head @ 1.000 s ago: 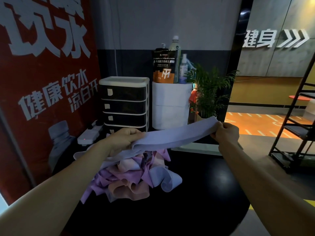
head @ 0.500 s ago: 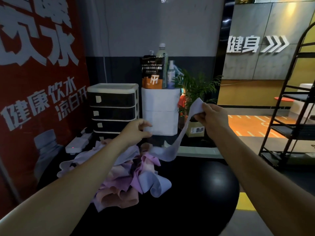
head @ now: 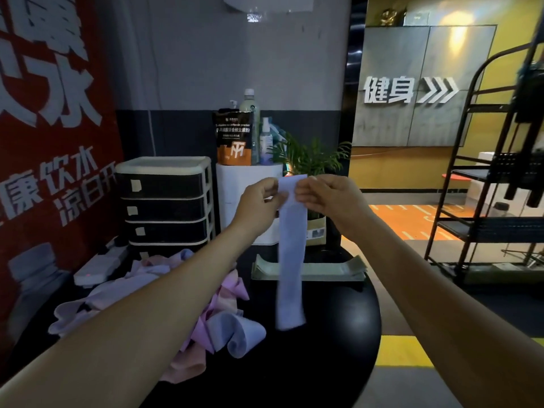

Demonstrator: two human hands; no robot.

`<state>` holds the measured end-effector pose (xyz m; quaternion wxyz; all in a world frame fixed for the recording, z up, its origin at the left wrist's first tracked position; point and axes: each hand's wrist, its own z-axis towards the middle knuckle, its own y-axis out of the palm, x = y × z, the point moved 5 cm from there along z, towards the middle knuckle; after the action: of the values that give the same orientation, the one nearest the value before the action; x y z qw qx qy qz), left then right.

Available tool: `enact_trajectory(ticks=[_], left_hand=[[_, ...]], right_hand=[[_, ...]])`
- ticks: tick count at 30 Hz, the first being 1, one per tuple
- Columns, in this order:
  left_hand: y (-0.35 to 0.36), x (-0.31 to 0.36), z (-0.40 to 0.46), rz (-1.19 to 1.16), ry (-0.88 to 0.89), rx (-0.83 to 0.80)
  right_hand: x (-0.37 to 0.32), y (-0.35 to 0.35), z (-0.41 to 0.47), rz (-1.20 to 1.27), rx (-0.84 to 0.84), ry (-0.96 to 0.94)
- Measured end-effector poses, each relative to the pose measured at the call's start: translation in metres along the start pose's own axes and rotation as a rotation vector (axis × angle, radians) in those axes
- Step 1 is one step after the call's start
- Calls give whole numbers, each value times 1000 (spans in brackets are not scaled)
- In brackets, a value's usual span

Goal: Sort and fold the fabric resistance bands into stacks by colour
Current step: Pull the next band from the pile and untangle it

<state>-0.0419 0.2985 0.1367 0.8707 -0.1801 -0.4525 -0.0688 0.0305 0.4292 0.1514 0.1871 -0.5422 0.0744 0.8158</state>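
Now, the scene line by line.
Writing: the grey wall panel (head: pixel 412 89) at 2 o'clock carries 健身 and three chevrons pointing right; the red banner (head: pixel 53 128) at 9 o'clock shows large white characters, of which 饮水 and 凉白开 read and the rest are cut by the frame edge.
Pouch: the dark and orange pouch (head: pixel 234 138) at 12 o'clock bears a white monogram and small print too fine to read.
Drawers: the drawer unit (head: pixel 164 201) at 10 o'clock has a blank pale tag on each front.
Band: the pale blue band (head: pixel 290 254) hangs in the centre above the black table (head: pixel 323 334), long axis vertical, top edge at the hands, lower end free over the tabletop.
Left hand: the left hand (head: pixel 259 201) pinches the band's top left corner between thumb and fingers.
Right hand: the right hand (head: pixel 326 195) pinches the top right corner, fingers curled close on the cloth.
Pile: the pile (head: pixel 217 319) of lilac, pink and blue bands lies on the table at 7 o'clock, partly hidden behind the left forearm.
Hard to tell: the band blurs at its lower end; whether it hangs doubled cannot be seen.
Cut off: the black rack (head: pixel 485 201) at 3 o'clock runs out of frame.
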Motion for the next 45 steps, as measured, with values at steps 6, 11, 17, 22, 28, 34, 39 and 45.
enact_trajectory(ticks=[6,11,17,22,28,34,39,45], left_hand=[[10,-4,4,71,12,-48],[21,-9,-4,-51,-42,-145],[46,-64,-28,139,-181,-364],[41,-111,-45,434,-283,-584],[15,-147,-53,537,-501,-523],[-4,-183,-42,502,-582,-179],[9,-193,-40,765,-425,-160],[6,-210,-41,821,-383,-117]], right_hand=[[-2,-8,12,-468,55,-253],[5,-8,16,-490,95,-268],[14,-41,15,-380,302,-183],[67,-96,7,-271,528,33],[147,-140,-17,-260,641,272],[219,-145,-38,-306,593,421],[269,-137,-41,-400,512,475],[269,-133,-47,-525,483,450]])
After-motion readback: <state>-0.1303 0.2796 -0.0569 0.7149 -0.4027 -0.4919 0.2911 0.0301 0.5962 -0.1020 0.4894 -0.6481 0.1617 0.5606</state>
